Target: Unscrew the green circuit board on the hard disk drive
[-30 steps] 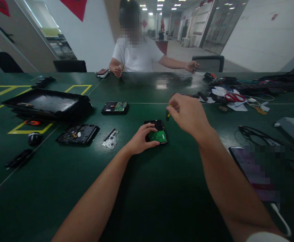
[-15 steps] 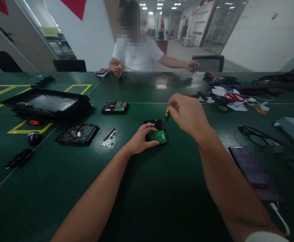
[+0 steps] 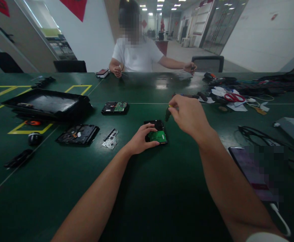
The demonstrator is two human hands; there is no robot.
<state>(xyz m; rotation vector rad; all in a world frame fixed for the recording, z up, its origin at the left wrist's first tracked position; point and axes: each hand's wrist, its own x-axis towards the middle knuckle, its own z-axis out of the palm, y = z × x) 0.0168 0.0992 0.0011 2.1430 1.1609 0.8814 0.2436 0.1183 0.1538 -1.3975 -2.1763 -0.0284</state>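
A hard drive (image 3: pixel 159 135) with a green circuit board lies flat on the green table. Across its left side my left hand (image 3: pixel 143 138) is closed, fingers over the top and thumb along the near edge. My right hand (image 3: pixel 187 111) pinches the handle of a screwdriver (image 3: pixel 167 114), held nearly upright with its shaft pointing down at the drive's right edge. Whether the tip sits in a screw is too small to tell. Left of my left hand lies a loose circuit board (image 3: pixel 110 139), and beyond it a second hard drive (image 3: pixel 115 107).
An opened drive (image 3: pixel 77 134) and a large black tray (image 3: pixel 48 102) stand on the left. Cables, red-handled scissors (image 3: pixel 234 97) and a phone (image 3: pixel 255 173) lie on the right. Across the table a person in a white shirt (image 3: pixel 139 55) sits holding small tools.
The screwdriver's handle has turned in my right hand, its yellow marks now mostly out of sight. My left hand stays on the drive. The person opposite has lowered one hand slightly.
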